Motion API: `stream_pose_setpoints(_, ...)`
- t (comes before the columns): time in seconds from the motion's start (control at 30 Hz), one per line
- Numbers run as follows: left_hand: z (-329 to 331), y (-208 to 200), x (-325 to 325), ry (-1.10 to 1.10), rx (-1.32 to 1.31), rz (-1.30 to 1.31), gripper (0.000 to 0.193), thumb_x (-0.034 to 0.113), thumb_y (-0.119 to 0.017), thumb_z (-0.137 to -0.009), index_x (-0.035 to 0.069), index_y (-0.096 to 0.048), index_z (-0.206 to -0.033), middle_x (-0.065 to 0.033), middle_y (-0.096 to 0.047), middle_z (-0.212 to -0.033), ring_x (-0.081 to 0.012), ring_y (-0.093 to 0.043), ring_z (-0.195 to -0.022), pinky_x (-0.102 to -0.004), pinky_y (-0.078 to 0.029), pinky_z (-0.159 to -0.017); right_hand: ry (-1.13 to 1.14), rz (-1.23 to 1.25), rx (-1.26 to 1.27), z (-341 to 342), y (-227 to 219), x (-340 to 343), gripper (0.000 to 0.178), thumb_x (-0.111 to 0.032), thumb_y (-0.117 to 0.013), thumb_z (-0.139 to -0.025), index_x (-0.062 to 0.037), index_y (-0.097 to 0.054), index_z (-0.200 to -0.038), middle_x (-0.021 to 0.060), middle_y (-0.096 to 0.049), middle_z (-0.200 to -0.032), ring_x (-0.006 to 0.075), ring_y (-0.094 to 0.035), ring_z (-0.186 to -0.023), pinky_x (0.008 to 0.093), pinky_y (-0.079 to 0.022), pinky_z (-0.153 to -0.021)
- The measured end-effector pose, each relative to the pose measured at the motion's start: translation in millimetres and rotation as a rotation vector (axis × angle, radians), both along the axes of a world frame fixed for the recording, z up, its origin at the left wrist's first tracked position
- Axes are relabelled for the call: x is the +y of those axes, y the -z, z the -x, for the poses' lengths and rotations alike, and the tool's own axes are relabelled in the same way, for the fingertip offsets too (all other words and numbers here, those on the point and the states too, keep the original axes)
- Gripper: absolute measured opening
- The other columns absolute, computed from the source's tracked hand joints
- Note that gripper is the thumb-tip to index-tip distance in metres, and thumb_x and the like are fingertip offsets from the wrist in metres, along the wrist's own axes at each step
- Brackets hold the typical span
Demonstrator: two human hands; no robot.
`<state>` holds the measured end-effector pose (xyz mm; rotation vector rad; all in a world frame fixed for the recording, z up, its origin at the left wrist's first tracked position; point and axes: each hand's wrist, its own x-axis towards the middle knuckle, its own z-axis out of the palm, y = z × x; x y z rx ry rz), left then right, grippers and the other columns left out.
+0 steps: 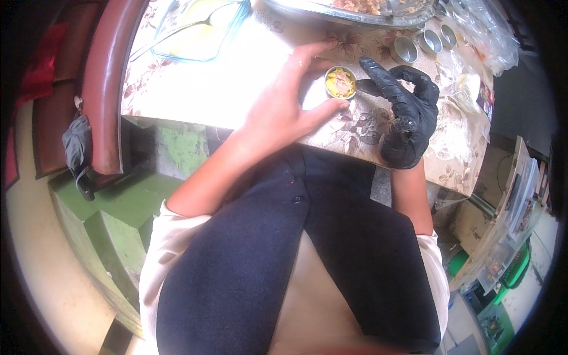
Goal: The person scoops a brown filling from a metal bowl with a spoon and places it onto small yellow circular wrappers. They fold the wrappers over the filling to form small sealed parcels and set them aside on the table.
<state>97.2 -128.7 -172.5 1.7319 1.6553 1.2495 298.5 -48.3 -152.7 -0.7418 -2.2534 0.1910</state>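
Observation:
A small round metal cup (341,82) stands on the patterned tablecloth, lined with something yellow and holding pinkish minced filling. My bare left hand (287,97) curves round it from the left, its thumb against the near side and a finger by the far side. At the cup's right, my right hand (411,109) wears a black glove smeared with bits of filling. Its fingers are apart, with one fingertip close to the rim; whether it touches cannot be told. I see nothing held in the gloved hand.
Three metal cups (406,49) stand at the far right. Beyond is a large metal tray (378,22) with pinkish mince. A glass dish (195,44) with yellow contents and a spoon (177,31) is far left. Clear plastic bags (482,35) lie at the right edge.

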Motion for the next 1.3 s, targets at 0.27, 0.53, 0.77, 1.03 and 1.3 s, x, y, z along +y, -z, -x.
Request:
stream_pose_setpoints(0.27,-0.5,-0.2,-0.1,0.013,-0.031,0.003,0.078,0.029,-0.091,-0.078,0.005,-0.051,-0.141,-0.0149,-0.073,-0.12,-0.0279,-0.071,-0.112,-0.039,-0.054,-0.096,-0.078,-0.011,-0.073,5.2,-1.6,-2.2,0.059,-0.054,-0.036,-0.107,-0.0136,-0.075,-0.124,0.0006,-0.079,-0.1,0.0294,-0.065,-0.098,0.0402,-0.044,-0.093)
stream_pose_setpoints(0.53,-2.6,-3.0,-1.0,-0.001,-0.026,-0.008,0.078,0.029,-0.091,-0.078,0.004,-0.053,-0.141,-0.0147,-0.071,-0.119,-0.0269,-0.071,-0.109,-0.0385,-0.054,-0.096,-0.161,0.051,-0.021,6.9,-0.2,-2.2,0.059,-0.053,-0.035,-0.108,-0.0128,-0.072,-0.128,0.0031,-0.079,-0.107,0.0318,-0.066,-0.1,0.0421,-0.044,-0.096)
stream_pose_setpoints(0.77,-2.5,-4.3,-1.0,0.004,-0.061,0.011,0.077,0.031,-0.092,-0.077,0.004,-0.055,-0.14,-0.0156,-0.069,-0.12,-0.0265,-0.069,-0.107,-0.038,-0.054,-0.094,-0.224,0.158,-0.007,9.3,-3.4,-2.8,0.05,-0.047,-0.043,-0.106,-0.0144,-0.069,-0.133,0.005,-0.078,-0.112,0.0324,-0.067,-0.097,0.0446,-0.046,-0.096)
stream_pose_setpoints(1.03,-2.0,-5.5,-1.3,0.003,-0.035,0.004,0.076,0.029,-0.091,-0.078,0.005,-0.055,-0.141,-0.0149,-0.069,-0.116,-0.0265,-0.069,-0.104,-0.0379,-0.055,-0.092,-0.243,0.11,-0.04,12.5,-1.6,-3.0,0.047,-0.044,-0.053,-0.101,-0.0154,-0.065,-0.137,0.0043,-0.077,-0.112,0.034,-0.066,-0.099,0.0462,-0.046,-0.096)
stream_pose_setpoints(1.3,-2.0,-4.9,-0.7,0.014,-0.057,-0.01,0.076,0.027,-0.091,-0.078,0.004,-0.054,-0.141,-0.016,-0.07,-0.121,-0.0271,-0.07,-0.109,-0.0377,-0.055,-0.094,-0.163,0.096,-0.02,11.5,-2.1,-3.1,0.053,-0.051,-0.039,-0.106,-0.0163,-0.072,-0.13,0.0049,-0.078,-0.102,0.0321,-0.065,-0.099,0.0433,-0.045,-0.094)
